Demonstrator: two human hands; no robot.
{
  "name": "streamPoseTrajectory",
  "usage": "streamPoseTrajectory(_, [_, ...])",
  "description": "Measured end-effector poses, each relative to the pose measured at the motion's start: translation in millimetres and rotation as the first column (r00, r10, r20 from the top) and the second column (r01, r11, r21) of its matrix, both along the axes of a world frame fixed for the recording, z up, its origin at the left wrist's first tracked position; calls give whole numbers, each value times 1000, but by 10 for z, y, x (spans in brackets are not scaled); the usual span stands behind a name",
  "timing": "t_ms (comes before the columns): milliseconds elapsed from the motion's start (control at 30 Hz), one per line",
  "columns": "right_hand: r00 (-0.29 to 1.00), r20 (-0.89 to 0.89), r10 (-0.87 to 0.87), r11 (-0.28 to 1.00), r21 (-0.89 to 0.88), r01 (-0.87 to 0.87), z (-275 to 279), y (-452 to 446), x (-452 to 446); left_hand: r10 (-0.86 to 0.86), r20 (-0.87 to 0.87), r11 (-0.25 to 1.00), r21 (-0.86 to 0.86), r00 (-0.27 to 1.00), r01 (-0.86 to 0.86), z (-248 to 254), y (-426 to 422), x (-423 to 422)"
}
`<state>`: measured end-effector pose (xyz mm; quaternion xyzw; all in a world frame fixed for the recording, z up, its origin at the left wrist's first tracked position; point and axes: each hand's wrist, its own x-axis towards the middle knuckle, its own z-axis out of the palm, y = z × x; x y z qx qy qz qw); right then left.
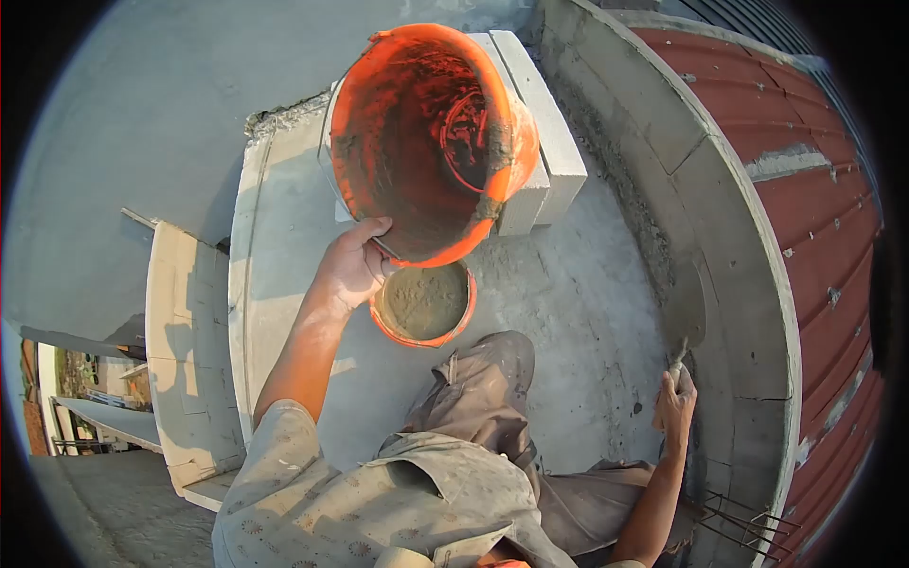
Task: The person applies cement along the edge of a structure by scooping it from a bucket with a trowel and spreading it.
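My left hand is closed on the rim of an orange bucket. The bucket is tipped with its mouth toward me, and grey mortar smears coat its inside and rim. Below it stands a second orange bucket, partly hidden by the first, with wet grey mortar in it. Over on the right, my right hand is wrapped round the handle of a trowel. Its flat blade points away from me, close to the block wall; whether it touches the wall I cannot tell.
Pale blocks stand behind the tipped bucket. A low block wall runs along the left. Beyond the right wall lies a red corrugated roof, and thin steel bars stick out at lower right.
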<state>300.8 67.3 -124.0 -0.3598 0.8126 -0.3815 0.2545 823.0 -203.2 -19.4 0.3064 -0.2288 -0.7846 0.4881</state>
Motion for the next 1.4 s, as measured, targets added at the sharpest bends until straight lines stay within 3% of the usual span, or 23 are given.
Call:
streamPoseTrajectory(33, [996, 93, 5, 999, 41, -9, 149, -144, 193, 120, 26, 992, -28, 992, -120, -93, -34, 336])
streamPoseTrajectory(100, [991, 46, 124, 987, 94, -128, 67, -277, 367, 369, 172, 928, -27, 913, -371, -390, -71, 902])
streamPoseTrajectory(167, [983, 24, 184, 969, 164, -186, -12, -375, 631, 603, 253, 783, -7, 756, -622, -981, -147, 1387])
streamPoseTrajectory(233, [940, -124, 318, 941, 159, -298, -66, -446, 807, 744, 321, 598, 72, 586, -798, -1531, -218, 1611])
streamPoseTrajectory(300, [905, -183, 383, 915, 206, -346, -47, -457, 937, 753, 339, 511, 238, 564, -826, -2326, -265, 1953])
streamPoseTrajectory(400, [918, -144, 370, 901, 298, -316, 25, -482, 1114, 710, 269, 510, 442, 651, -738, -3384, -130, 2220])
streamPoseTrajectory(467, [934, -118, 338, 895, 349, -279, 102, -447, 1200, 700, 261, 461, 547, 665, -699, -3419, -57, 1970])
streamPoseTrajectory(533, [933, -122, 339, 889, 367, -274, 69, -371, 1209, 695, 265, 348, 689, 668, -635, -2828, 143, 1332])
streamPoseTrajectory(600, [933, -115, 342, 881, 383, -276, 113, -359, 1220, 372, 201, 638, 653, 906, -407, -2688, 220, 921])
streamPoseTrajectory(633, [935, -103, 340, 878, 391, -277, 195, -378, 1264, 179, 179, 741, 622, 967, -252, -2673, 213, 831])
streamPoseTrajectory(733, [933, -102, 345, 864, 423, -273, 452, -457, 1400, -85, 315, 976, 218, 945, 15, -3133, -147, 798])
streamPoseTrajectory(833, [929, -69, 363, 842, 452, -295, 674, -496, 1529, -182, 354, 963, 253, 917, 93, -2977, -168, 725])
streamPoseTrajectory(867, [923, -51, 380, 828, 464, -315, 703, -523, 1535, -151, 330, 978, 187, 932, 92, -2956, -123, 707])
streamPoseTrajectory(967, [880, -94, 466, 788, 497, -364, 573, -630, 1618, -152, 400, 934, 358, 904, -1, -3047, -113, 659])
streamPoseTrajectory(1167, [693, -171, 700, 639, 583, -502, 456, -1413, 2169, -7, 518, 943, 289, 856, -167, -2703, 247, 118])
streamPoseTrajectory(1267, [628, -248, 738, 629, 591, -506, -72, -1718, 2447, 27, 537, 975, 171, 843, -140, -2849, 303, 5])
streamPoseTrajectory(1367, [554, -23, 832, 461, 584, -668, -711, -1784, 2807, 50, 631, 983, 108, 775, -151, -2883, 337, -25])
streamPoseTrajectory(1400, [578, -38, 815, 530, 451, -718, -1310, -1711, 2816, 53, 656, 987, 81, 753, -141, -2871, 307, -38])
